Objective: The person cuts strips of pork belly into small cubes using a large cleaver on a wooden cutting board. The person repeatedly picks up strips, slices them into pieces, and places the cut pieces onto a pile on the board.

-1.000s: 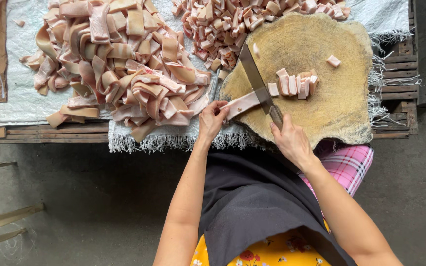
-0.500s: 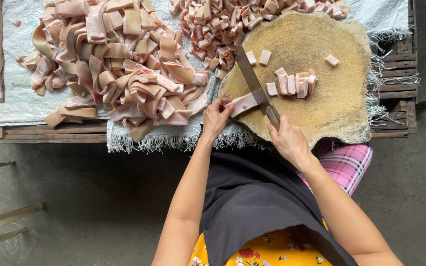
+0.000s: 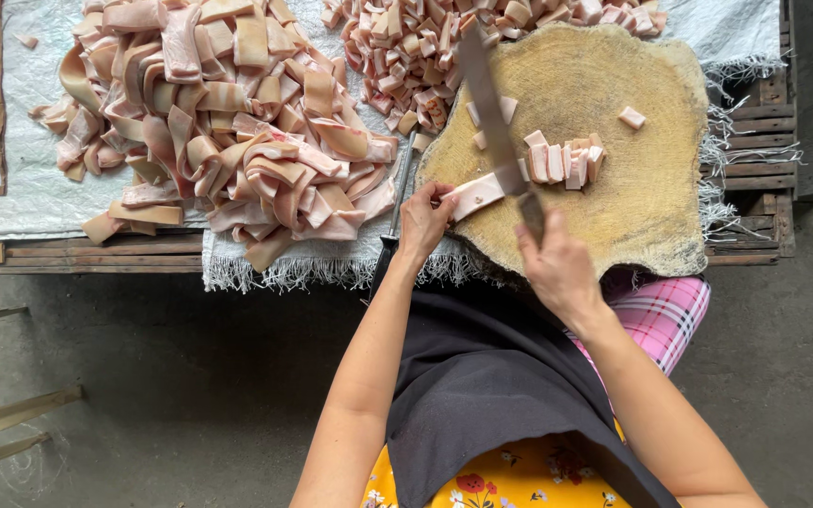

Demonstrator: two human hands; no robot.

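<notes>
The step in hand looks like cutting a strip down into small pieces: the left hand (image 3: pixel 425 218) pins a pale meat strip (image 3: pixel 478 195) flat on the round wooden block (image 3: pixel 613 198), its fingers (image 3: pixel 442 195) pressed on the strip's near end; the right hand (image 3: pixel 557 268) is clenched round the handle of a long cleaver (image 3: pixel 499 122), whose blade is lifted and angled over the strip's far end. Just past the blade lies a row of cut pieces (image 3: pixel 566 162), with one stray cube (image 3: pixel 631 118) farther out.

By my reckoning the next cut calls for the blade to land just beyond the left fingertips, so they need to sit well back; the gap there is narrow.

Room is tight to the left: a second knife (image 3: pixel 395 212), as far as I can tell, lies in the gap between the block and the heap of uncut strips (image 3: pixel 228 122); a pile of diced pieces (image 3: pixel 444 47) crowds the block's far edge. The block overhangs the counter (image 3: pixel 87 246) towards the person's lap; its right half is mostly bare.
</notes>
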